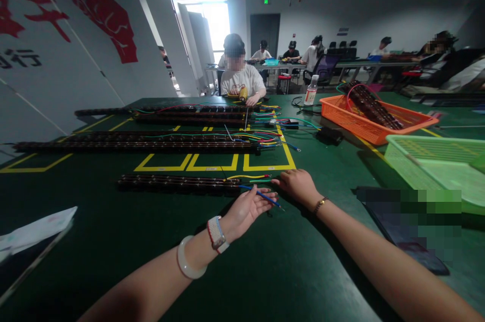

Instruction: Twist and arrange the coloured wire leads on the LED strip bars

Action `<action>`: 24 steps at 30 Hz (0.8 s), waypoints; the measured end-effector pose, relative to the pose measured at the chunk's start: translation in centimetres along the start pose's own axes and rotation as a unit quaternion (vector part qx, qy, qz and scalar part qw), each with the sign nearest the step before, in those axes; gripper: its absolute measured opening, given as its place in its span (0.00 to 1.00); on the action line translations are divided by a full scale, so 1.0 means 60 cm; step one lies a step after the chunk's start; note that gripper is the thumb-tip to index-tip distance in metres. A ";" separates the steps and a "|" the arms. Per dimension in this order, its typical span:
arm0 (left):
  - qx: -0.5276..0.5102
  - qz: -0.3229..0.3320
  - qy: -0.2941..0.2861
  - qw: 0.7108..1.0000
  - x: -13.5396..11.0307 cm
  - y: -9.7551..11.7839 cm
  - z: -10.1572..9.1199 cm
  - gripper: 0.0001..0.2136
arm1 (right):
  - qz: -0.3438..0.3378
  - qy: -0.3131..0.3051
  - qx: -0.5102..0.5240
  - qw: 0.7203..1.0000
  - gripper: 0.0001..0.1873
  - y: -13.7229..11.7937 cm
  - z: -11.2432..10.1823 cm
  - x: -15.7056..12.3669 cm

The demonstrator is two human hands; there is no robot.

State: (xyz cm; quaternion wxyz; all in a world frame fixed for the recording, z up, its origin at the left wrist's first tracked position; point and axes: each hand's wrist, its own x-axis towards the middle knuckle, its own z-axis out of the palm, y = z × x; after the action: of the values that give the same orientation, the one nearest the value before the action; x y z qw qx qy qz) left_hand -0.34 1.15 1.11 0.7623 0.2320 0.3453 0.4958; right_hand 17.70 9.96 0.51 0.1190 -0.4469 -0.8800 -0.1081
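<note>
A long dark terminal strip [178, 183] lies across the green table in front of me, with yellow, green and blue wires at its right end. My left hand [248, 209] lies palm up just below that end, fingers stretched out, and a blue wire [261, 195] runs across its fingertips. My right hand [297, 184] rests knuckles up to the right of the strip's end, fingers curled towards the green wire [260, 180]. What those fingers hold is hidden.
More dark strips with coloured wires [151, 141] lie farther back between yellow floor-style markings. An orange basket [364, 125] and a green basket [428, 160] stand at the right. A person sits across the table; others work at far tables. White paper [34, 231] lies at the left.
</note>
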 end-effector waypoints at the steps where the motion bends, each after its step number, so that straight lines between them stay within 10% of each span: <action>1: 0.000 0.000 -0.001 1.000 -0.001 0.000 0.001 0.12 | 0.004 -0.007 0.001 1.000 0.27 0.000 0.001 0.000; 8: -0.006 0.012 -0.013 1.000 -0.001 -0.004 -0.002 0.12 | 0.007 0.040 0.061 0.997 0.28 0.005 0.000 -0.016; 15: -0.009 0.005 -0.001 1.000 -0.001 -0.003 -0.001 0.13 | -0.239 0.156 0.107 0.952 0.23 -0.009 -0.024 -0.041; 24: -0.008 -0.002 -0.018 1.000 -0.006 -0.001 0.000 0.14 | -0.328 0.115 0.155 0.925 0.11 -0.026 -0.024 -0.043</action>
State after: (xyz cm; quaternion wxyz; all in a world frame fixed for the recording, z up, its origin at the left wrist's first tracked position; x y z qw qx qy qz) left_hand -0.42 0.78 1.21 0.7714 0.2337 0.3280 0.4928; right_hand 18.07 6.65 0.92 0.2452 -0.0937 -0.9634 -0.0538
